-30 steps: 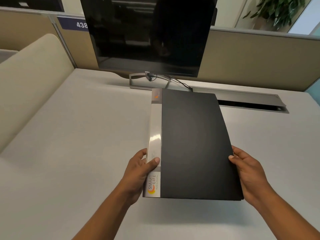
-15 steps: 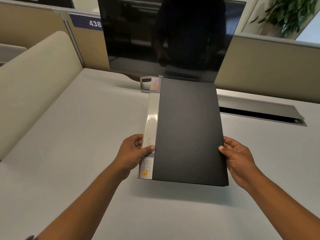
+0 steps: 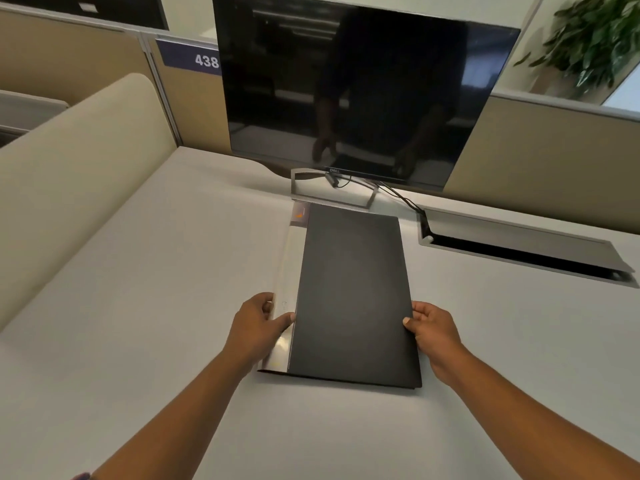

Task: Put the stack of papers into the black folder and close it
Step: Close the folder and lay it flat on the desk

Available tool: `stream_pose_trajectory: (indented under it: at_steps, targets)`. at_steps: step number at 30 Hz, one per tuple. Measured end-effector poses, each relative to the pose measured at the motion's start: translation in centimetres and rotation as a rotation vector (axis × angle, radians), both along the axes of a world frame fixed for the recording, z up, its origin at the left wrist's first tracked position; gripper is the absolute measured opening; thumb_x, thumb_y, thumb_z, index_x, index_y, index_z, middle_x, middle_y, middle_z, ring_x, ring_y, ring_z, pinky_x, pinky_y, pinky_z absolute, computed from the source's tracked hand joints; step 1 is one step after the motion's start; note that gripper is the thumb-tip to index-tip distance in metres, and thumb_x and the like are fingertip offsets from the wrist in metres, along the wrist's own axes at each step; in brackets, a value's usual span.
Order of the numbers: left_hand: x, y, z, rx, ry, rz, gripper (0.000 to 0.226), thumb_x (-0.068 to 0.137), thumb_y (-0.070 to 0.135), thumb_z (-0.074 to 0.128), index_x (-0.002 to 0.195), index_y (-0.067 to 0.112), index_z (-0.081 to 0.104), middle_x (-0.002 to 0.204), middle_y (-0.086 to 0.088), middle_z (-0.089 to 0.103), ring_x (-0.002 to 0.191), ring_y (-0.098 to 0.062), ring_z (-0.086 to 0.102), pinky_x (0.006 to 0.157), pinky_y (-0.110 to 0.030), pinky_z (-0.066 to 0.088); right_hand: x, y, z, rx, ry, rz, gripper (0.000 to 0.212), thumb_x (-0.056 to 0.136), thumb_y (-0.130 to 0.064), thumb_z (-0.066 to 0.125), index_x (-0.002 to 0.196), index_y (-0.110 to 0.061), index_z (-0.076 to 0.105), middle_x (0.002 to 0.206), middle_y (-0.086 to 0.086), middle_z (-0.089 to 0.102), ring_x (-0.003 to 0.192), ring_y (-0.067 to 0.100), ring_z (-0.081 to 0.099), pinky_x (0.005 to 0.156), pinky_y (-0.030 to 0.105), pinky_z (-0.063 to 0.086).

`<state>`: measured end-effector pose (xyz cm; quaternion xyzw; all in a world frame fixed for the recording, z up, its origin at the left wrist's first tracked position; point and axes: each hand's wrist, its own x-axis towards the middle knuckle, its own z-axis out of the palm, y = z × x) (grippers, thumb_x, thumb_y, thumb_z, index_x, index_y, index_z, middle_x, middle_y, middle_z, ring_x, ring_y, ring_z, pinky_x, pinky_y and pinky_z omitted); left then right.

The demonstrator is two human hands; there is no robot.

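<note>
The black folder [image 3: 351, 292] is closed, with a glossy silver label strip along its spine on the left. It rests flat or nearly flat on the grey desk [image 3: 156, 306], its far end close to the monitor stand. My left hand [image 3: 258, 325] grips the spine side near the front corner, thumb on top. My right hand [image 3: 429, 330] holds the opposite long edge, fingers curled over it. No papers are visible outside the folder; its contents are hidden.
A dark Dell monitor [image 3: 360, 95] stands at the back on a metal stand [image 3: 332, 194] with a cable. An open cable tray [image 3: 519, 247] is set into the desk at the right. A beige padded divider [image 3: 69, 157] borders the left side.
The folder was held tilted up above the desk; now it has come down to lie on the desk in front of the monitor stand. Both hands keep their grip on its sides.
</note>
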<state>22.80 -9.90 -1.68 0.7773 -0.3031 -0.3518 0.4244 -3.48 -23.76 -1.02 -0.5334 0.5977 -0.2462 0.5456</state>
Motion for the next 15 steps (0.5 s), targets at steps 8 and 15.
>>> stream_pose_trajectory:
  at_steps: [8, 15]
  targets:
    - [-5.1, 3.0, -0.8, -0.031, -0.694, 0.012, 0.044, 0.085, 0.035, 0.070, 0.123, 0.014, 0.061, 0.133, -0.009, 0.059, 0.122, -0.029, 0.055, 0.099, -0.044, 0.047, -1.7, 2.2, -2.3, -0.424, 0.340, 0.183, 0.051, 0.084, -0.030, 0.068, 0.131, -0.023, 0.050, 0.114, -0.015, 0.056, 0.101, 0.006, 0.056, 0.089, 0.027, 0.047]
    - [-9.4, 5.7, -2.3, 0.099, -0.885, -0.324, 0.069, 0.096, 0.062, 0.022, 0.128, 0.018, 0.064, 0.144, -0.004, 0.055, 0.139, -0.028, 0.043, 0.111, -0.048, 0.026, -3.6, 4.5, -4.3, -0.753, 0.542, 0.458, 0.045, 0.083, -0.045, 0.057, 0.125, -0.029, 0.058, 0.138, -0.010, 0.052, 0.127, 0.012, 0.046, 0.104, 0.033, 0.038]
